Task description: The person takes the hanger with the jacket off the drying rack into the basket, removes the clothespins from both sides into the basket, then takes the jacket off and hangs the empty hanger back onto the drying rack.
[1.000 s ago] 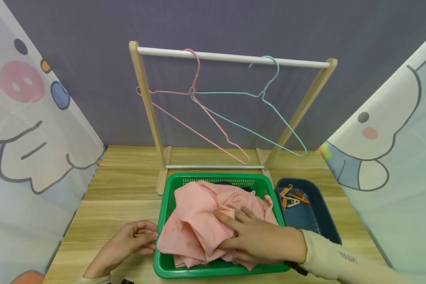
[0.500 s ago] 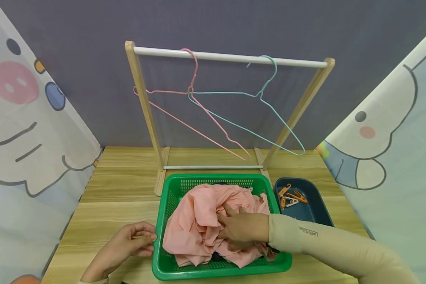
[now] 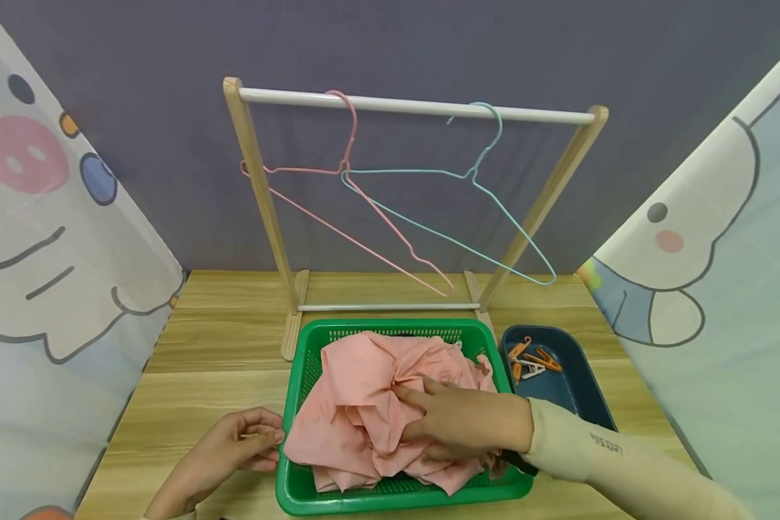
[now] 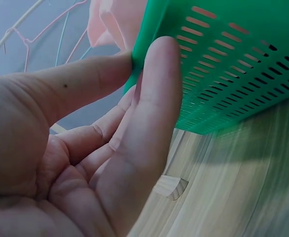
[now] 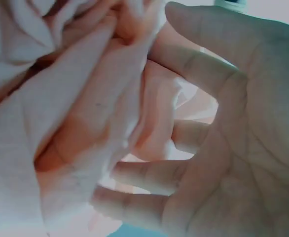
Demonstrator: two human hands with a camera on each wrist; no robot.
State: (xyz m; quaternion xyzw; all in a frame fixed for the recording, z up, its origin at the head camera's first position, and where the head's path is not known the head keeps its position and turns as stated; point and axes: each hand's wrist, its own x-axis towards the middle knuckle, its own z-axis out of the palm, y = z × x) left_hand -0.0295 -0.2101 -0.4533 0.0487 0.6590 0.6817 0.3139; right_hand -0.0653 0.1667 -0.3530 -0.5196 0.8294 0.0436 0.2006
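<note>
My right hand (image 3: 464, 425) lies palm down in the green basket (image 3: 299, 404), its fingers curled into the pink cloth (image 3: 364, 404) heaped there. My left hand (image 3: 234, 451), fingers relaxed and holding nothing, touches the basket's left wall on the wooden table (image 3: 214, 347).

The laundry basket (image 3: 299, 498) sits on the table (image 3: 221, 347), with the crumpled garment (image 3: 357, 397) in it. Behind the basket stands the drying rack (image 3: 416, 106), two wire hangers (image 3: 429, 217) hooked on its top rail. Just right of the basket lies a tray (image 3: 578, 390) with clothespins (image 3: 529, 361) in it. The left hand (image 3: 227, 451) touches the basket's left wall; the right hand (image 3: 468, 422) rests on the garment.
</note>
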